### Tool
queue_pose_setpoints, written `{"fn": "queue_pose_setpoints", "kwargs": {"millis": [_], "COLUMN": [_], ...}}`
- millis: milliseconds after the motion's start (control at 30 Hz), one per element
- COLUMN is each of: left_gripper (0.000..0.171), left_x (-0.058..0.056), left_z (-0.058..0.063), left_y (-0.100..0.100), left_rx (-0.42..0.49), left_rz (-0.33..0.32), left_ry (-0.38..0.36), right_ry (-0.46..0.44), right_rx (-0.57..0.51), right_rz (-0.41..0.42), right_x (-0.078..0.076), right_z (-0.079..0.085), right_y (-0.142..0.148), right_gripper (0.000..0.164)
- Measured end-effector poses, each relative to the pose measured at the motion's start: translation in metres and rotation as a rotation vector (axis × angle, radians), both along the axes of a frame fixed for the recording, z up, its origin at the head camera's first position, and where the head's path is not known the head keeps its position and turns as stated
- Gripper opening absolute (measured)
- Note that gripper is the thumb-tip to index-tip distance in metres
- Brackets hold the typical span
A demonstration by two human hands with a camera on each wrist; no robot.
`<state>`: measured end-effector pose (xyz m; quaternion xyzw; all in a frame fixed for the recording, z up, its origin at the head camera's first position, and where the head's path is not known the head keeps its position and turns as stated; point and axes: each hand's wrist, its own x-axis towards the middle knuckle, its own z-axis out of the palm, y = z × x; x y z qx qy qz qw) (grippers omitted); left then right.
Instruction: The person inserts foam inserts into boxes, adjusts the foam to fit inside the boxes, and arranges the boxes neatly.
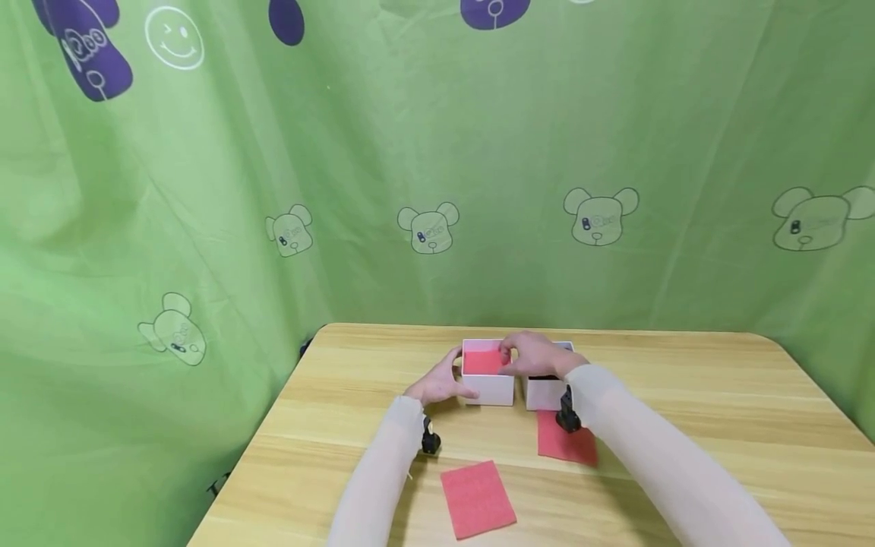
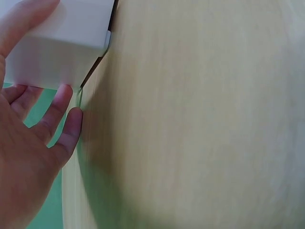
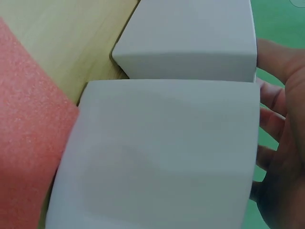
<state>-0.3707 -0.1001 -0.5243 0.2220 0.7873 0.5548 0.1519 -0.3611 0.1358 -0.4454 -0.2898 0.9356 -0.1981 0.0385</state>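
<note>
A white open-topped box (image 1: 488, 391) stands near the back of the table, with a red foam sheet (image 1: 481, 362) inside it. My left hand (image 1: 440, 381) grips this box from the left, thumb across its front and fingers along its side; the left wrist view shows the thumb and fingertips against the white wall (image 2: 52, 62). From the right, my right hand (image 1: 536, 354) reaches over the box's right rim, fingers bent at the edge of the red sheet. Its fingertips are partly hidden, and I cannot tell whether they pinch the sheet.
A second white box (image 1: 544, 395), dark inside, stands just right under my right wrist. One red foam sheet (image 1: 566, 441) lies before it, another red square (image 1: 478, 499) nearer the front of the wooden table (image 1: 328, 441). A green curtain (image 1: 506, 137) hangs behind.
</note>
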Motion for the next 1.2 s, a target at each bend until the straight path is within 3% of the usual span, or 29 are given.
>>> {"fn": "queue_pose_setpoints", "kwargs": {"millis": [133,300,500,667,933,1067,1200], "left_gripper": [0.106,0.106,0.108,0.106,0.109,0.110,0.109], "left_x": [0.002,0.005,0.006,0.006,0.003,0.002,0.004], "left_z": [0.001,0.004,0.006,0.006,0.003,0.002,0.004], "left_y": [0.001,0.000,0.000,0.001,0.000,0.000,0.002], "left_rx": [-0.011,-0.033,-0.024,-0.029,-0.018,-0.014,-0.008], "left_rz": [0.009,0.024,0.016,0.010,0.010,0.010,0.010], "left_ry": [0.000,0.011,0.016,0.018,0.021,0.009,-0.002], "right_ry": [-0.006,0.071,0.126,0.149,0.213,0.240,0.207], "right_rx": [-0.065,-0.120,-0.139,-0.151,-0.156,-0.153,-0.122], "right_rz": [0.000,0.033,0.013,-0.035,-0.047,-0.030,-0.025], "right_x": [0.005,0.014,0.038,0.061,0.087,0.096,0.103], "right_z": [0.003,0.013,0.028,0.032,0.021,0.009,-0.007], "right_y": [0.010,0.027,0.053,0.079,0.110,0.118,0.121], "right_gripper": [0.018,0.033,0.048,0.059,0.059,0.055,0.057]}}
